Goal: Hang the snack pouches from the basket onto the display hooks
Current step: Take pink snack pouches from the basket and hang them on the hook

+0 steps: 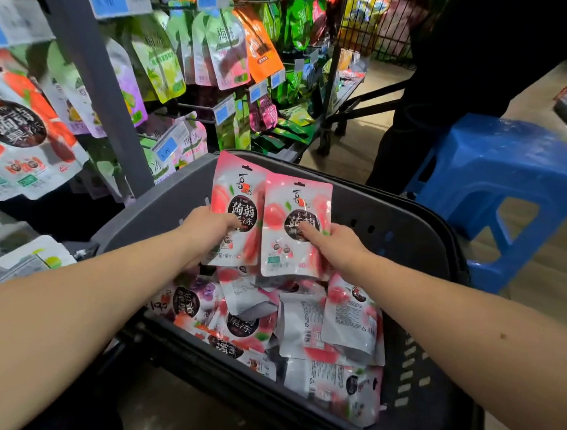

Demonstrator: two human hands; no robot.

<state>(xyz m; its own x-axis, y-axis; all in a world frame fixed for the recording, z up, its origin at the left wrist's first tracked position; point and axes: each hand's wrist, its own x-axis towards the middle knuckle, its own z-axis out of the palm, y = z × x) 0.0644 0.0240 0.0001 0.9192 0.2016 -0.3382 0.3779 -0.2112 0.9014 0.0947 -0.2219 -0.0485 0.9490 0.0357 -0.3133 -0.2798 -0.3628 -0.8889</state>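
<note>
Right now both of my arms reach forward over the basket (416, 221), a dark grey one that fills the lower middle of the frame. My left hand (209, 225) grips one pink peach pouch (235, 192) at its left edge, thumb curled onto the front and the other fingers hidden behind it. My right hand (338, 247) pinches a second pink pouch (298, 196) near its middle, with a fingertip lying on the dark round label and the rest of the fingers behind the pack. Both pouches stand upright with their hang holes at the top, and the second one overlaps the right edge of the first. They are held just above the loose pile of pouches (319, 325) that lies in the basket, some face up, some showing their printed white backs.

At the upper left of the frame stands the display rack (95, 86), its grey post running down toward the basket. Green pouches (159, 60), pale pink ones (229, 57) and an orange pouch (261, 49) hang there under blue price tags (109, 0). At the right a blue plastic stool (507, 174) stands just beside the basket, and behind it, at the upper right, is a person in dark clothes (463, 76).
</note>
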